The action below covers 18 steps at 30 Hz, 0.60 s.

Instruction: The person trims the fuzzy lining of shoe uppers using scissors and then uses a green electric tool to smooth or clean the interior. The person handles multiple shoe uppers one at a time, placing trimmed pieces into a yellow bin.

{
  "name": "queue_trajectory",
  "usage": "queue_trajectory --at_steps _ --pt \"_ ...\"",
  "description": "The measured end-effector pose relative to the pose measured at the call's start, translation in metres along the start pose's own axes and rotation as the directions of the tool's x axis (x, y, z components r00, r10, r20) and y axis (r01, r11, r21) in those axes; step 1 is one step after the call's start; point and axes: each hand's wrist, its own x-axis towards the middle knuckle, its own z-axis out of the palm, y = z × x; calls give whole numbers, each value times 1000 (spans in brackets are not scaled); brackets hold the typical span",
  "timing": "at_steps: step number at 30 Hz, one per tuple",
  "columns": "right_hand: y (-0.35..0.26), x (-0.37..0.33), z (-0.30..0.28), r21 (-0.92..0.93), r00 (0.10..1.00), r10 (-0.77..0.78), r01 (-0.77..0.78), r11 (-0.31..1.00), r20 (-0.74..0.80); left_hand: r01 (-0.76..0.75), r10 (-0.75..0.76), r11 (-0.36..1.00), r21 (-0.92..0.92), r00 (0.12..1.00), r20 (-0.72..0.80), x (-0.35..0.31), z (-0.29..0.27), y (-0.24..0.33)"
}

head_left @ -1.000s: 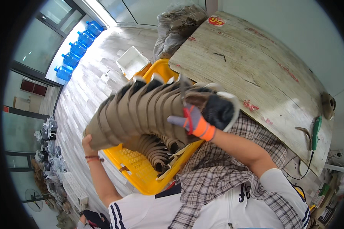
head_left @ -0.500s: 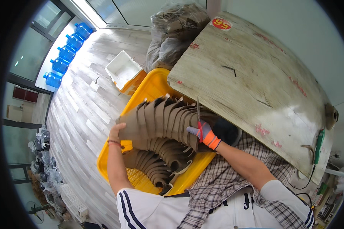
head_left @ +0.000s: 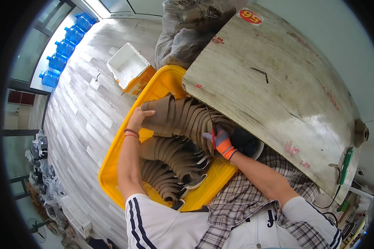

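A long row of nested, curved brown pieces (head_left: 183,118), which look like leather or fabric, lies across the far part of a yellow plastic basket (head_left: 112,166). My bare left hand (head_left: 140,118) is closed on the row's left end, fingers over its edge. At the right end is my right hand (head_left: 220,140), in a grey and orange glove and closed around red-handled scissors (head_left: 214,135), blades pointing away from me. That hand is against the row; whether it also grips the pieces is hidden. Two similar rows (head_left: 166,155) lie nearer in the basket, with pale straps at their right ends.
A worn wooden table (head_left: 274,95) overhangs the basket's right side, bearing a green-handled tool (head_left: 345,166) with a cord. Beyond the basket are a white foam box (head_left: 129,64) and a plastic-wrapped bundle (head_left: 191,33). Dark cloth (head_left: 245,143) sits beside my right hand.
The left end of the row has moved away from me and to the right, down into the basket, with my left hand on it. My right hand keeps the scissors by the right end.
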Motion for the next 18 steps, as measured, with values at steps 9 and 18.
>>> queue_trajectory --at_steps 9,18 --pt "-1 15 8 -290 956 260 -213 933 134 -172 177 983 67 981 -79 26 -11 -44" --pt "-98 -45 -79 -509 887 440 -318 800 137 -54 510 704 708 733 -450 -5 39 -27"
